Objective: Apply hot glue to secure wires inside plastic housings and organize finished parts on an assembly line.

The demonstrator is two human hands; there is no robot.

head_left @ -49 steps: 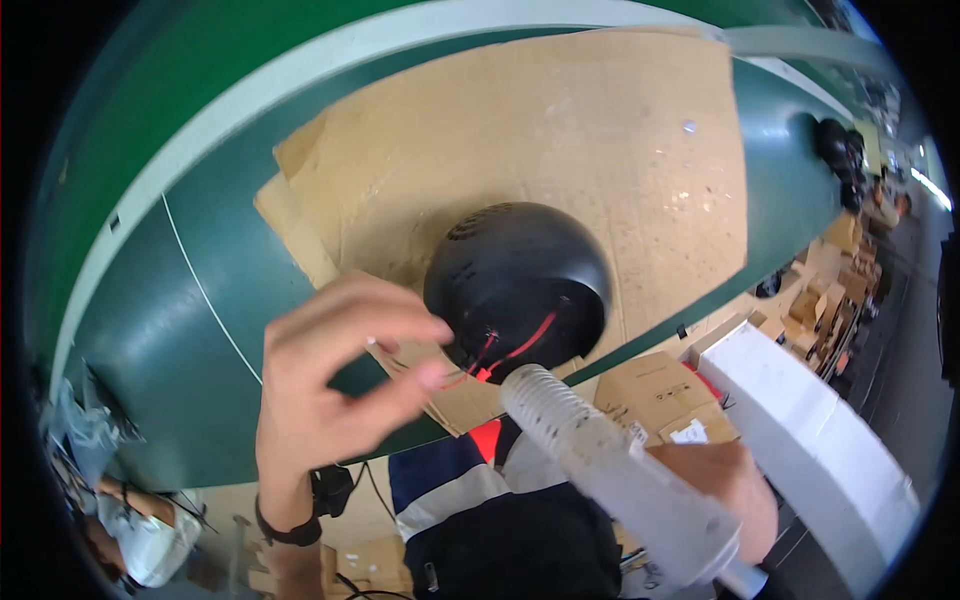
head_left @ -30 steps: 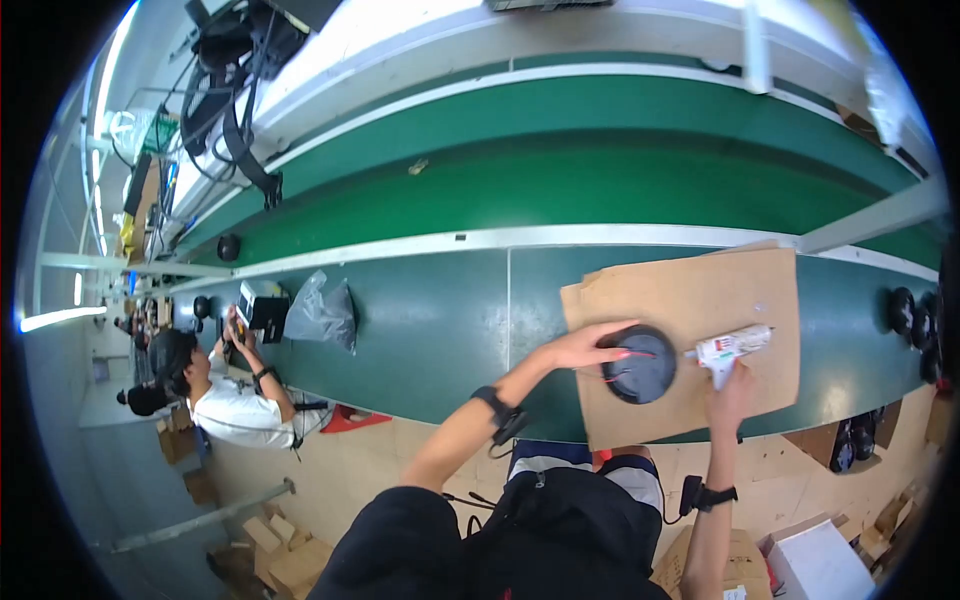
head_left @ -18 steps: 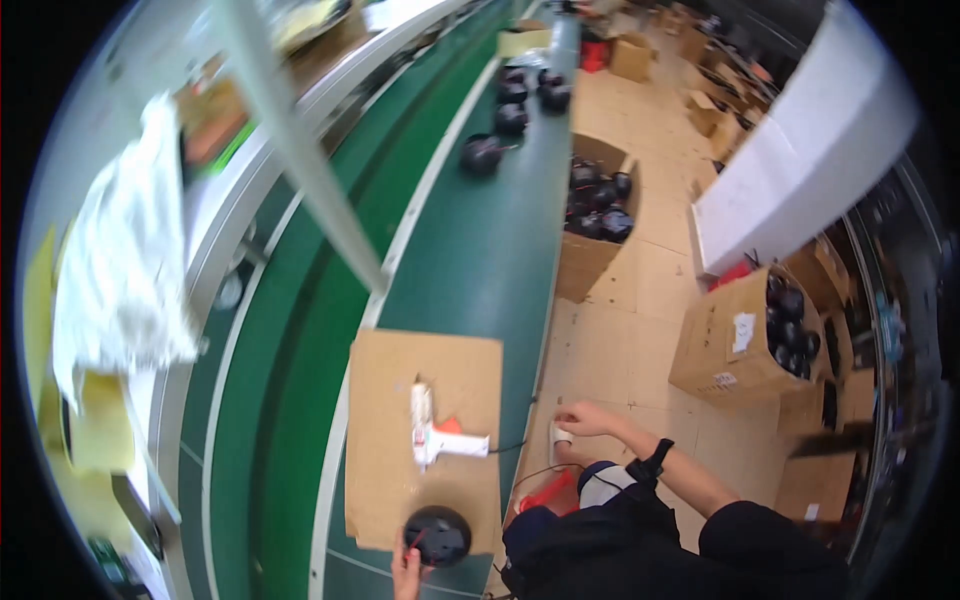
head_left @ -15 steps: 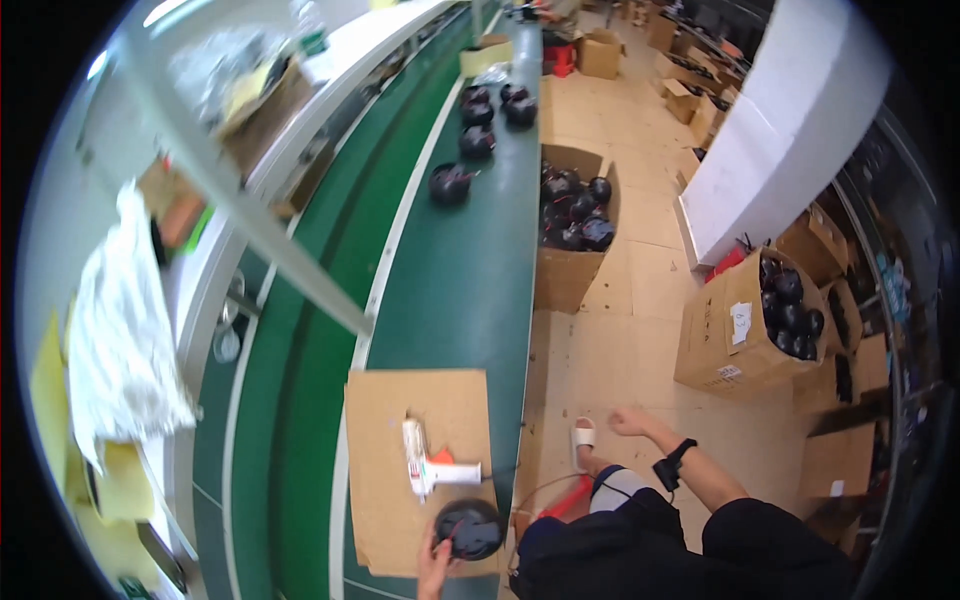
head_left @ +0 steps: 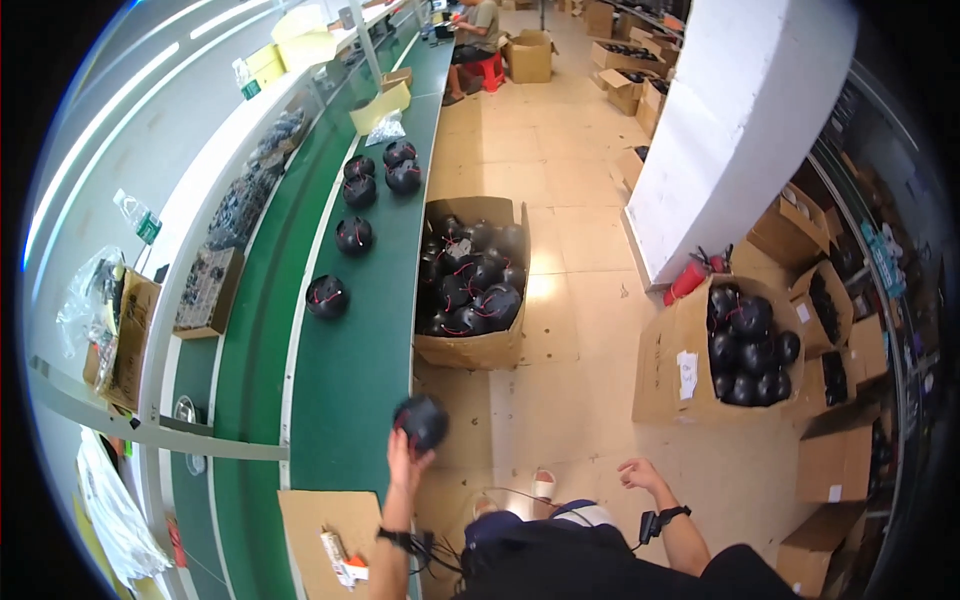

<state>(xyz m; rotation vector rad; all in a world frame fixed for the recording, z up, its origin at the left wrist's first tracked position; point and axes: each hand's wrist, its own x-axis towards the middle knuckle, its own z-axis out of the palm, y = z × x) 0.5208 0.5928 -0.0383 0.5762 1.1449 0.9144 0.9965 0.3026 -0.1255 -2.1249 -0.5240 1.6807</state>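
While a gun-shaped tool (head_left: 340, 556) lies partly hidden behind the left forearm (head_left: 391, 568), the right hand (head_left: 641, 474) hangs with fingers loosely bent, and the left hand (head_left: 405, 464), at the tool's one o'clock, grips a smooth black ball (head_left: 422, 420), underside hidden, overlapping the bench (head_left: 352, 390) edge in view.

- The left hand (head_left: 405, 466) carried the hollow black spherical shell (head_left: 421, 421) off the flat tan cardboard sheet (head_left: 300, 525) to the long edge of the green-topped workbench (head_left: 350, 400).
- The right hand (head_left: 641, 475) released the white glue gun with orange trigger (head_left: 336, 553) and shifted, empty, over the beige tiled floor (head_left: 570, 380).
- The head view turned right, along the workbench.
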